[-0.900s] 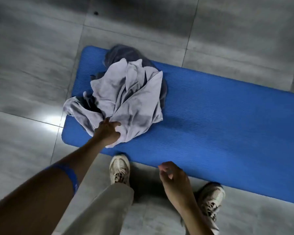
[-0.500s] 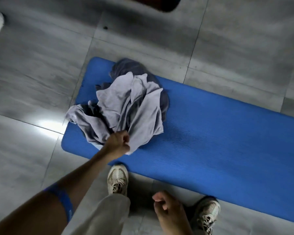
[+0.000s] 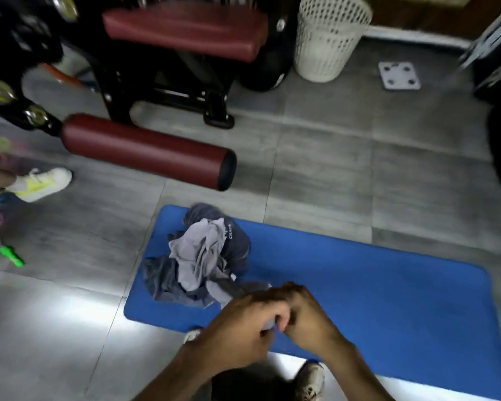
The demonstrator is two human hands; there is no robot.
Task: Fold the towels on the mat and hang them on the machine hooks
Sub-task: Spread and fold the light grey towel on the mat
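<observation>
At lower centre of the frame we see the left hand [image 3: 243,328] and the right hand [image 3: 304,311] brought together, knuckles nearly touching, both with fingers curled and pinching a corner of the light grey towel [image 3: 198,256] between them. A moment earlier only the left hand gripped the cloth while the right hung idle beside the leg – so we judge that the first towel has now been taken in both hands, the step before it is drawn off the heap and spread for folding. No fold is made yet.

The towels lie in a crumpled pile at the left end of the blue mat [image 3: 373,299], the light one on top of a dark grey towel [image 3: 165,282]. White lettering shows on the dark cloth near the top of the pile; it is too small and blurred to read with confidence.

The view has also lifted: in the upper left a machine [image 3: 182,33] with maroon pads now appears, with a white basket [image 3: 330,36] at upper centre. No hooks can be made out.
</observation>
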